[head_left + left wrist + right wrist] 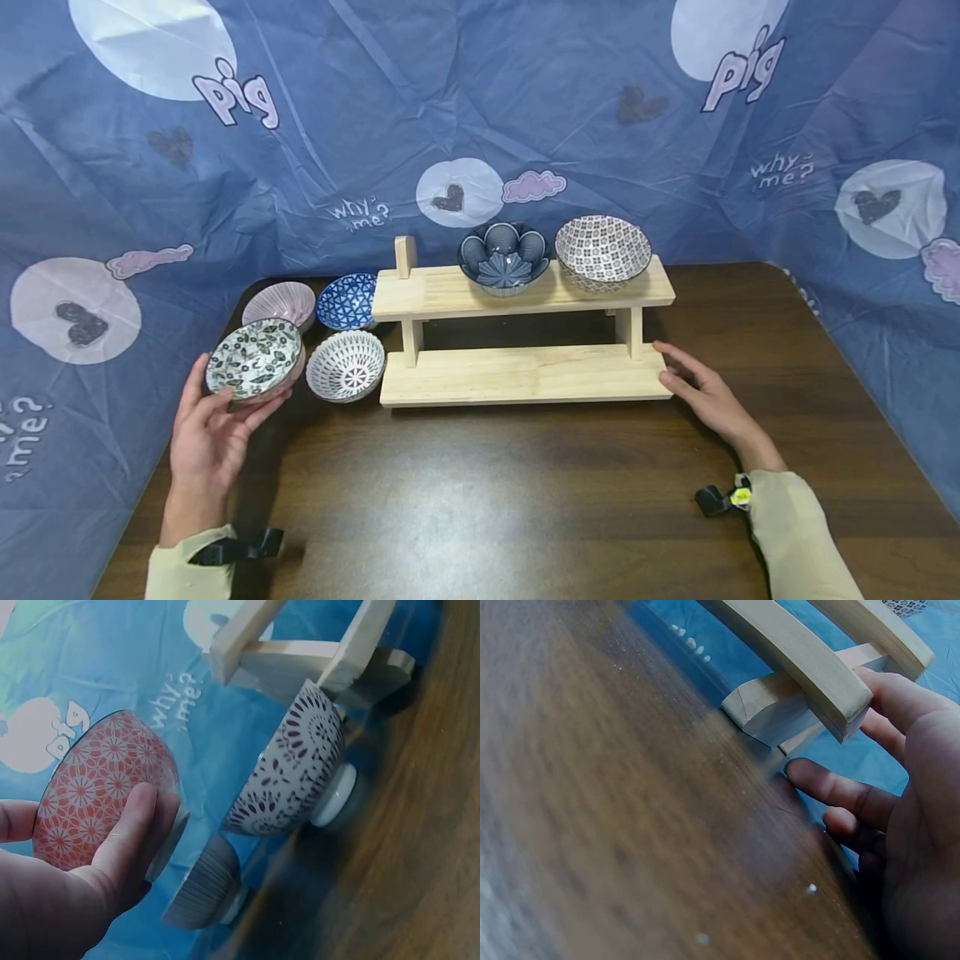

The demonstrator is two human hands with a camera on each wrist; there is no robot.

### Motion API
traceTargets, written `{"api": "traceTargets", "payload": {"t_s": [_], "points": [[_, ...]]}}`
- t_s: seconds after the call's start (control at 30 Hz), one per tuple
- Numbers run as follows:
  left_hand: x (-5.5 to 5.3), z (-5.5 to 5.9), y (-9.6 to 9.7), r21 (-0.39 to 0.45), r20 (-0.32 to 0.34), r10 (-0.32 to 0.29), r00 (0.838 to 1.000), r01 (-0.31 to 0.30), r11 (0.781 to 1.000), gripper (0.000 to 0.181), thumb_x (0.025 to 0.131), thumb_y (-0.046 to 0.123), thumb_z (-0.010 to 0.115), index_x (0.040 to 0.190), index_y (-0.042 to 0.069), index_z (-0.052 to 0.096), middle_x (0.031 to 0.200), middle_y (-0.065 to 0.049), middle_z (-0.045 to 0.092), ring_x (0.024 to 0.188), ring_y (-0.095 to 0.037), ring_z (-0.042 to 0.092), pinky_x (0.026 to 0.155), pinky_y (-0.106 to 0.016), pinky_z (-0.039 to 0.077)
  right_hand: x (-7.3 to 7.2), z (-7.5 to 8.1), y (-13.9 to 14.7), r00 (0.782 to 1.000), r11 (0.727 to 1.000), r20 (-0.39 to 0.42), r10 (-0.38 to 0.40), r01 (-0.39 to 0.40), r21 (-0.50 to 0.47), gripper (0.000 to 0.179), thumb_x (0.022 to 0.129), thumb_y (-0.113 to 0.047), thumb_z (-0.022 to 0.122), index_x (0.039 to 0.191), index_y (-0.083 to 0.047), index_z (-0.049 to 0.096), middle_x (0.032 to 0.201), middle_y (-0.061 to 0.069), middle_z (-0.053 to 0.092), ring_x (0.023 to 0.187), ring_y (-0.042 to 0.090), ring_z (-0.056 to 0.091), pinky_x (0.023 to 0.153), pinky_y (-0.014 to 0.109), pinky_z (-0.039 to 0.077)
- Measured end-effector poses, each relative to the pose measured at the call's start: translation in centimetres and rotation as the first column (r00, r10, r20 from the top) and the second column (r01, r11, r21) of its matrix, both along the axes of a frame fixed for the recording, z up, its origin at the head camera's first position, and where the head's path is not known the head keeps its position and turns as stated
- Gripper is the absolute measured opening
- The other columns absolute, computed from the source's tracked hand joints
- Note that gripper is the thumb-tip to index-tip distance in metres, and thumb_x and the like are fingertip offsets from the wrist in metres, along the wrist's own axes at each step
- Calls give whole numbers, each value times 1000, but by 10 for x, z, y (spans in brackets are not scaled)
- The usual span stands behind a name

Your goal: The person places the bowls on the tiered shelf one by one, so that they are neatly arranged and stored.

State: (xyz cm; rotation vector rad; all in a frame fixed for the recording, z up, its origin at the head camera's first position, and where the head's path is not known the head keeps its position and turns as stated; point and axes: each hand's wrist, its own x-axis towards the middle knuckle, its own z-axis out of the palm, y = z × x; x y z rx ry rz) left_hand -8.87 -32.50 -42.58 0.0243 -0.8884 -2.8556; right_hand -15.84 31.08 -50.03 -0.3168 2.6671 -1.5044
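My left hand [213,442] grips a bowl [257,358] at the left, thumb at its rim and fingers beneath. The bowl has green leaves inside, and in the left wrist view its outside is red with white flowers. It is held tilted above the table, near a white bowl with dark dashes [347,367] and a pinkish striped bowl [281,305]. At the right, my right hand [708,404] touches the end of the lower board of a two-tier wooden shelf [525,375]. In the right wrist view its lower fingers [840,787] are loosely bent beside the board.
A blue-and-white bowl [347,302] stands left of the shelf. On the upper board sit a dark blue petal-patterned bowl [504,258] and a grey-patterned bowl [603,252]. A small wooden upright [405,257] rises at its left end. Blue printed cloth [480,108] surrounds the brown table [480,500].
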Motion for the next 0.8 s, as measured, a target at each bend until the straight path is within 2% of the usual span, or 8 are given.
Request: {"api": "traceTargets", "payload": {"t_s": [0.13, 0.23, 0.37, 0.5, 0.63, 0.8], "points": [[-1, 5, 3, 1, -18, -20, 1000, 20, 1000, 65, 100, -10, 26, 153, 27, 17, 156, -1, 14, 107, -44, 68, 79, -62, 60, 0, 0, 0, 1000, 1000, 5, 1, -1, 4, 52, 104, -27, 53, 153, -14, 41, 134, -36, 41, 107, -11, 48, 85, 7, 40], [-1, 9, 6, 13, -17, -26, 1000, 27, 1000, 65, 100, -11, 26, 153, 26, 19, 154, -2, 19, 107, -45, 67, 80, -63, 59, 0, 1, 0, 1000, 1000, 9, 0, -1, 9, 52, 104, -28, 53, 153, -15, 41, 140, -30, 42, 109, -11, 47, 86, 7, 40], [-1, 15, 11, 10, -19, -30, 999, 31, 999, 64, 100, -11, 27, 152, 25, 23, 150, -4, 23, 107, -45, 67, 80, -63, 59, 1, 2, 0, 1000, 1000, 15, 2, -2, 15, 52, 105, -28, 52, 154, -15, 40, 152, -6, 46, 111, -12, 46, 87, 6, 40], [-3, 21, 16, -1, -36, -43, 998, 43, 999, 60, 99, -12, 27, 149, 22, 29, 147, -6, 29, 109, -44, 67, 81, -64, 59, 1, 3, 0, 1000, 1000, 26, 4, -5, 22, 52, 105, -28, 52, 154, -15, 39, 157, 16, 41, 112, -13, 45, 88, 6, 39], [-5, 27, 23, -14, -45, -55, 997, 55, 998, 59, 99, -12, 27, 148, 21, 31, 147, -7, 29, 109, -43, 67, 81, -63, 59, 1, 4, 0, 999, 1000, 33, 2, -3, 27, 53, 105, -29, 51, 155, -16, 39, 157, 19, 40, 112, -13, 44, 89, 7, 39], [-8, 35, 30, -55, -27, -66, 997, 64, 996, 60, 100, -11, 28, 149, 22, 32, 149, -6, 24, 110, -40, 68, 83, -59, 60, 1, 4, 0, 999, 1000, 33, -2, 1, 31, 53, 105, -29, 52, 155, -16, 39, 157, 19, 41, 111, -12, 44, 89, 7, 39]]}}
